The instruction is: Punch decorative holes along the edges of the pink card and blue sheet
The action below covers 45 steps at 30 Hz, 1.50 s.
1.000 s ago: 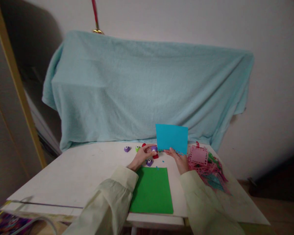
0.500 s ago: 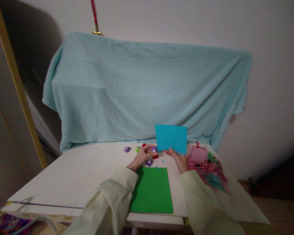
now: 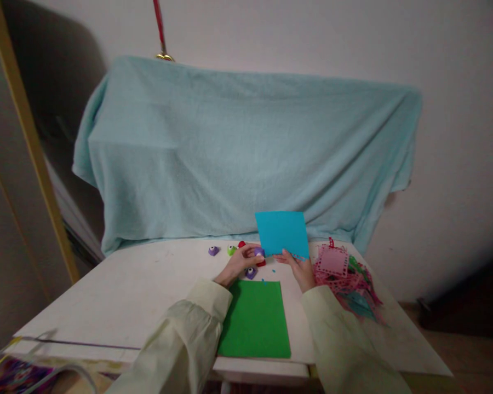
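Note:
My left hand [image 3: 243,261] is closed around a purple craft punch [image 3: 259,252] with a red part below it. In my right hand [image 3: 298,267] is a sheet of blue paper [image 3: 282,232], pinched at its lower edge and held upright. Small punched holes run along that lower edge. The sheet's lower left corner is close to the punch; whether it sits in the slot I cannot tell. Another purple punch [image 3: 251,272] lies just under my left hand. A green punch [image 3: 231,250] and a red punch [image 3: 241,244] stand behind it.
Farther left lies one more purple punch [image 3: 213,250]. A stack of green sheets [image 3: 255,320] is at the table's front. Small blue paper bits [image 3: 274,271] are scattered near my hands. Punched pink paper [image 3: 332,260] and coloured scraps pile up at right. A light blue cloth [image 3: 246,153] hangs behind.
The blue paper has shifted slightly left and its tilt has changed a little. My left hand with the punch has hardly moved.

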Available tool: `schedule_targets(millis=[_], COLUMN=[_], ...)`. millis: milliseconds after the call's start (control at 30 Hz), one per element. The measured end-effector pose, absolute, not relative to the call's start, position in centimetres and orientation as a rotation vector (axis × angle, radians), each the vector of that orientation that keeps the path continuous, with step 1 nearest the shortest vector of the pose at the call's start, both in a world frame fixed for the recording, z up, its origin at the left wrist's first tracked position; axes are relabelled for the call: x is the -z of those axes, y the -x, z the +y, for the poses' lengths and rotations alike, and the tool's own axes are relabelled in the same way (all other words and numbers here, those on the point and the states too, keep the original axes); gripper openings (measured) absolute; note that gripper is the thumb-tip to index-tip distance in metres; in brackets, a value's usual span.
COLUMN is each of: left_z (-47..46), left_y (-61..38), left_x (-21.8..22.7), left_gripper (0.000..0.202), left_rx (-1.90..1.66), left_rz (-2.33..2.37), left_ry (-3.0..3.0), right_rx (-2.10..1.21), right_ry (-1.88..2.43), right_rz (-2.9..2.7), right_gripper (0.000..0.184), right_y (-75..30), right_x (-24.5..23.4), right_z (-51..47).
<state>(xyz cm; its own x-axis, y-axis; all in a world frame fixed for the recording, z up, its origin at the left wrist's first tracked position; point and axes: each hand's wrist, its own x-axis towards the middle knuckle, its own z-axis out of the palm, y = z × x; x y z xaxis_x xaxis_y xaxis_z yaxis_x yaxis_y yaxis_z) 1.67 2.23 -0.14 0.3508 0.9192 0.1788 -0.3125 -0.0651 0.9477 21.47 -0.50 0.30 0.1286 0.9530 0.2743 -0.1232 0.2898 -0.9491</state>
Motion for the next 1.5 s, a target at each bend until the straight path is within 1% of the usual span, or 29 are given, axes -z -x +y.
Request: schedule_targets(millis=[267, 467, 667, 833, 1033, 1167, 1333, 1500], left_z=[1.97, 1.89, 2.24, 2.46, 2.48, 2.29, 1.91, 1.7], left_y=[-1.74, -1.86, -2.01, -2.0, -1.96, -1.91, -1.92, -1.87], left_x=[0.26, 0.33, 0.57, 0.78, 0.86, 0.68, 0.38, 0.0], left_gripper=[0.045, 0.041, 0.043, 0.043, 0.042, 0.042, 0.041, 0.043], left_rx=[-1.06, -1.016, -0.998, -1.0, -1.017, -1.005, -1.02, -1.002], left_rz=[0.663, 0.647, 0.675, 0.637, 0.601, 0.626, 0.624, 0.677], left_ry=[-1.174, -1.059, -0.939, -0.902, -0.889, -0.9, -0.92, -0.973], right_rx=[-1.016, -1.053, -1.084, -1.133, -1.145, -1.128, -1.116, -1.125], right_ry=[0.925, 0.972, 0.958, 0.925, 0.931, 0.95, 0.952, 0.967], right_rz=[-1.16, -1.154, -1.149, -1.166, -1.151, -1.16, -1.164, -1.167], right_gripper=[0.038, 0.04, 0.044, 0.042, 0.045, 0.045, 0.041, 0.043], right_y=[-21.19, -21.16, -21.16, -21.26, -21.04, -20.97, -20.89, -20.73], right_x=[-0.51, -0.64, -0.67, -0.71, -0.98, -0.8, -0.37, -0.29], right_z=[-0.61, -0.59, -0.56, -0.62, -0.78, -0.75, -0.7, -0.75])
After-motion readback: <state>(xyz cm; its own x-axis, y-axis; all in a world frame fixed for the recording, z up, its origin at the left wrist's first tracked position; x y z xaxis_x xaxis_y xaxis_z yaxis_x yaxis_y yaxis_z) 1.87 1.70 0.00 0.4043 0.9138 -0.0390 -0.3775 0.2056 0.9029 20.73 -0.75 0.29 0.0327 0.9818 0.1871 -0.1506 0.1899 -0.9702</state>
